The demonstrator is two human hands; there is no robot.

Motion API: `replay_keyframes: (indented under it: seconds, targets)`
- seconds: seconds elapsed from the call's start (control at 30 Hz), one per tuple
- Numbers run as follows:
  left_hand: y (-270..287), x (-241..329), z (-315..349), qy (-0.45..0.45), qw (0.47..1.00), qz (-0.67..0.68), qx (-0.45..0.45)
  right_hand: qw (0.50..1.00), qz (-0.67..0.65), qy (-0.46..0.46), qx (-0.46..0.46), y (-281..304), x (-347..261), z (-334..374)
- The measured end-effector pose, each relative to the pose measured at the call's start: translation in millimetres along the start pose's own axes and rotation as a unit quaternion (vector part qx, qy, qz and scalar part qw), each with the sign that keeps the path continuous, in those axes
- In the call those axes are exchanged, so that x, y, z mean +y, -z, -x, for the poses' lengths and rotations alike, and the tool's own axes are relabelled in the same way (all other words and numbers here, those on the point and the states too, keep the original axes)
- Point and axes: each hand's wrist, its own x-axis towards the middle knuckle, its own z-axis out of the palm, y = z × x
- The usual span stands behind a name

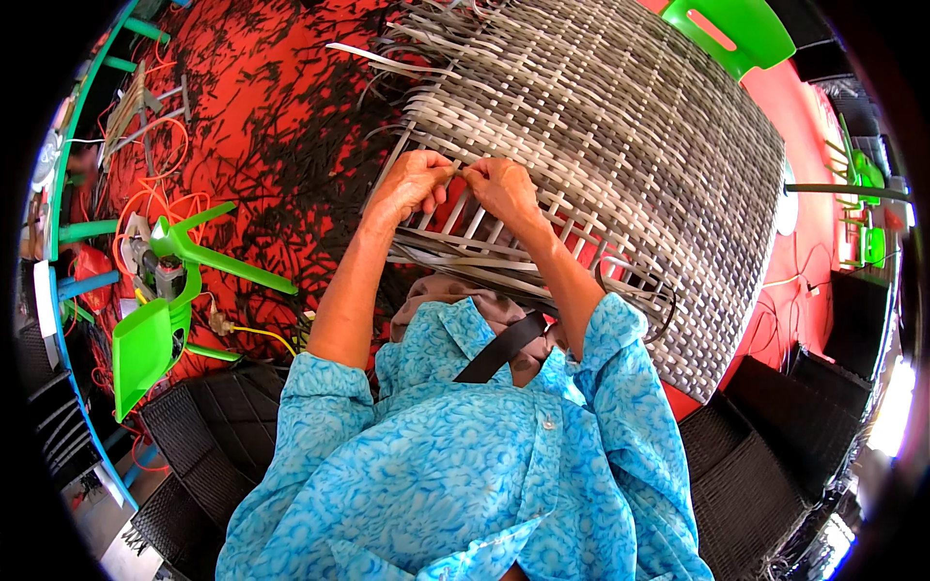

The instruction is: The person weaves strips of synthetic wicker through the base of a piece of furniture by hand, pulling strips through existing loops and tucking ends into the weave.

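Note:
A large grey-brown woven wicker panel (601, 126) stretches in front of me toward the right, with loose strip ends (387, 60) sticking out along its left side. At its near left corner, bare frame bars and unwoven strips (484, 232) show. Over that corner my left hand (417, 184) is closed, thumb and fingers pinching a thin flat strip. Right beside it, my right hand (504, 192) pinches as well, its fingertips almost meeting the left ones on the strip. The strip is mostly hidden by the fingers.
Dark strip scraps (300, 145) litter the red floor (218, 82) at left. A green plastic chair (145, 349) with a power tool (167, 276) stands there among orange cords (155, 194). Another green chair (731, 34) is at the far right. Black woven pieces (208, 426) lie on both near sides.

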Motion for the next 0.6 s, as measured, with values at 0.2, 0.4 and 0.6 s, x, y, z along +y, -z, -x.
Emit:
replay_keyframes:
  seconds: [0.2, 0.4, 0.6]
  targets:
    - [13, -14, -1, -0.051, 0.992, 0.041, 0.108, 0.982, -0.163, 0.053, 0.079, -7, -1, 16]
    - [34, -3, 5, -0.102, 0.980, 0.120, 0.119, 0.971, -0.237, 0.019, -0.020, 1, -17, 5]
    - [38, -7, 8, -0.053, 0.990, 0.090, 0.092, 0.960, -0.273, -0.017, -0.062, -5, -20, -3]
